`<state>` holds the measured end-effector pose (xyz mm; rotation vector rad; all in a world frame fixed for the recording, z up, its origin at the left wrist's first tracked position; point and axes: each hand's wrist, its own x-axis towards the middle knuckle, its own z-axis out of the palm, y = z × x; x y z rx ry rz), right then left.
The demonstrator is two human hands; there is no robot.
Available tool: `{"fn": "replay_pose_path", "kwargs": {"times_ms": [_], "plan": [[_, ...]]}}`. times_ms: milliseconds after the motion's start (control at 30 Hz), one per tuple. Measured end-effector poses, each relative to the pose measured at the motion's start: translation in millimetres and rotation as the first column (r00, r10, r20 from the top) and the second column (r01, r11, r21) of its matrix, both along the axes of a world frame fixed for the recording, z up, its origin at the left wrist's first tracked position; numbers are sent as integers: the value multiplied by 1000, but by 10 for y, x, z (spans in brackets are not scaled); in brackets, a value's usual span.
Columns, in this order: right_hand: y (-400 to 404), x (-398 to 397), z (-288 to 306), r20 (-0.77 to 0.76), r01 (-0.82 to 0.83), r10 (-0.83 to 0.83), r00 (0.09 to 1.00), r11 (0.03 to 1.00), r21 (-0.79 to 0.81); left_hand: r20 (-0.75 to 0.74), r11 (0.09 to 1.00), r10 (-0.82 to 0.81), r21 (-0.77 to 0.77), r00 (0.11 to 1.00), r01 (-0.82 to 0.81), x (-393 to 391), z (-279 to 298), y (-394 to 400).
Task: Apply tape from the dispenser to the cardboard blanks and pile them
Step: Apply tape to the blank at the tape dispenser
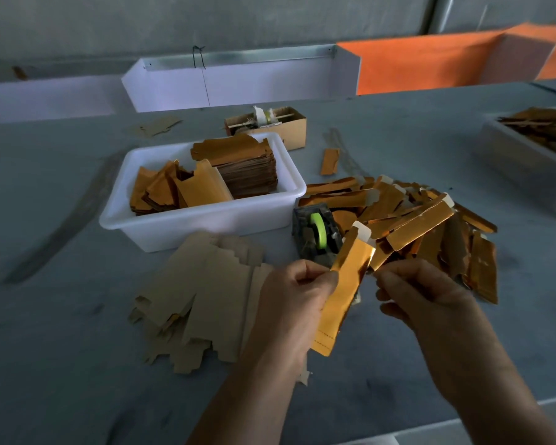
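One glossy gold-foil cardboard blank [341, 293], folded flat and oblong, pinched upright by the left hand [297, 303] above the grey table [61, 348], just before the grey tape dispenser [316, 234]. Right hand [421, 293], fingers curled, at its edge; grip unclear.

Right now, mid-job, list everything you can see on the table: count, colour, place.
Tape dispenser: one, grey with green roll, centre.
White tub: one, holding gold blanks, behind dispenser.
Flat blanks: one loose stack, brown side up, left front.
Gold pile: many, right of dispenser.
Cardboard box: one, brown, behind tub.
Grey tray: one, far right edge.
Held blank: one, gold, between hands.
Left hand: grips held blank.
Right hand: fingers curled beside it.
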<state>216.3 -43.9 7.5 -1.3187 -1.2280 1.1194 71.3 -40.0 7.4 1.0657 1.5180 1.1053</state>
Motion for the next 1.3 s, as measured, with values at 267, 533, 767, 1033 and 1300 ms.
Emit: {"fn": "replay_pose_path", "kwargs": {"times_ms": [267,533,767,1033,1300], "plan": [[-68,-29,232,46,-275,273,961,959,66,24,998,-58,-16,998,58,-72,103,-142],[-54,-28,186,141,-336,325,935,939,67,76,993,-113,-23,991,115,-88,166,-189],[0,-26,166,176,-268,258,950,963,34,210,979,-172,-73,962,191,-150,205,-192],[4,-59,109,210,-256,245,946,966,25,98,987,-151,-46,984,156,-116,189,-217],[8,-57,38,323,-215,196,926,976,23,-20,972,-229,-64,973,227,-77,177,-244]]}}
